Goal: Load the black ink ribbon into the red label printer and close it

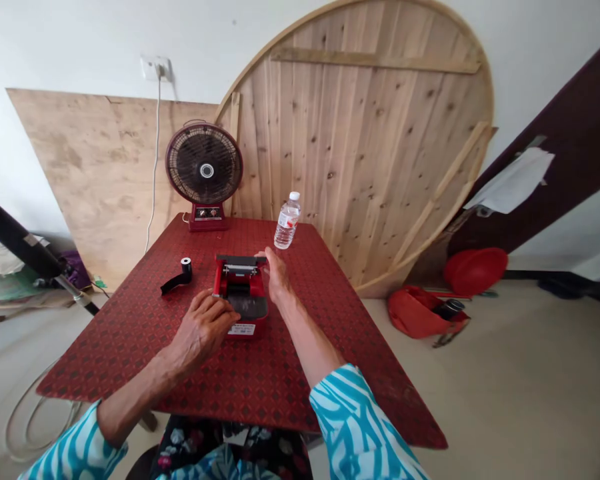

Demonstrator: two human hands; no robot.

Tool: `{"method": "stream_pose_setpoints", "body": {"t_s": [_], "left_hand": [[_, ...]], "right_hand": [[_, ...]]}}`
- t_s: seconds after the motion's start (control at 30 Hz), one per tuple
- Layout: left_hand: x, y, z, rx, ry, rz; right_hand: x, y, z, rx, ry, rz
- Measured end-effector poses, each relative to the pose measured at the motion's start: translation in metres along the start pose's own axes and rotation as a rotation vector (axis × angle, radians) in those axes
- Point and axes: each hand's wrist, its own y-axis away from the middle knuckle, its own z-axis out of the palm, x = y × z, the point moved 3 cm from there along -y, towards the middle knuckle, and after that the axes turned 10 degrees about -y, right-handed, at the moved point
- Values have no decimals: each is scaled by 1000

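Head cam view, and the red machine (241,283) sits about the middle of the worktop (130,347), with a white label (242,329) on its near edge. No clue exactly what it is. The left hand (203,327) is at its near left side with the fingers (220,310) draped over the edge, and the right hand (275,273) reaches its far right corner, up by the black top (235,260). Can't tell if either hand is really gripping or just resting, though it looks loose to me. Working that machine seems to be the step in hand, and any next move would call for a firm hold on it. At 9 o'clock from it lies a black roll (183,269) with a strip trailing off, at 1 o'clock a water bottle (287,220), and at 11 o'clock a fan (205,163). Around 3 o'clock, a red bowl (475,270) sits on the floor (480,360).
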Motion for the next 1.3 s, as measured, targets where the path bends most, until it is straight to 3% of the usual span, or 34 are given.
{"method": "stream_pose_setpoints", "body": {"t_s": [0.17,0.33,0.4,0.53,0.63,0.8,1.0,1.3], "left_hand": [[3,0,0,13,26,-19],[-7,4,0,-5,200,-117],[-24,7,6,14,401,-343],[-61,12,35,65,860,-966],[-66,7,55,38,1130,-1152],[-59,-2,65,10,1362,-1186],[-59,-6,69,-24,1371,-1183],[-46,15,62,-26,1445,-1191]], "right_hand": [[8,47,-25,-16,9,55],[12,65,-26,-24,-61,94],[13,65,-23,-23,-77,90],[14,64,-22,-9,-140,148],[14,65,-23,9,-157,181],[16,66,-24,-16,-140,127],[21,71,-22,27,-147,58],[55,86,-30,154,-220,169]]}}
